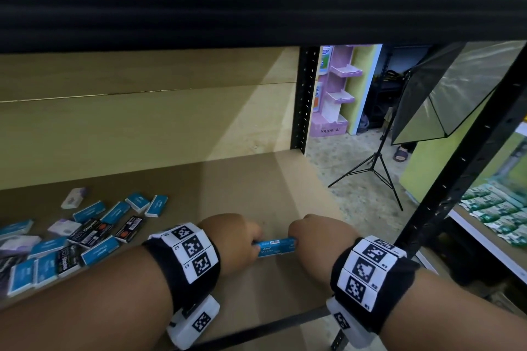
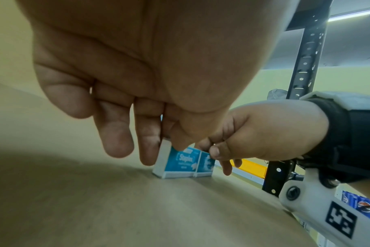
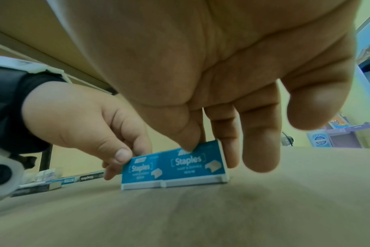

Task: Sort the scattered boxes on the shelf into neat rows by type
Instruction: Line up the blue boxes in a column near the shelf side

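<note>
- Two small blue-and-white cardboard boxes marked "Staples", standing on edge side by side and touching, on the brown wooden shelf board (image 1: 256, 179), near its front right part: left staple box (image 3: 141, 172), right staple box (image 3: 193, 164).
- Left hand (image 1: 236, 239) pinching the left staple box, thumb on its front face, fingers curled behind.
- Right hand (image 1: 316, 239) pinching the right staple box, thumb tip at the top of its front face, index finger down along its outer end; remaining fingers loosely extended above the board.
- Scattered pile of flat boxes (image 1: 71, 236) well apart at the left of the same board: blue, black and pale lilac ones, lying at mixed angles, several overlapping.
- Black perforated metal upright (image 1: 467, 168) at the right front corner.
- Black tripod light stand (image 1: 376, 162) on the floor beyond.
</note>
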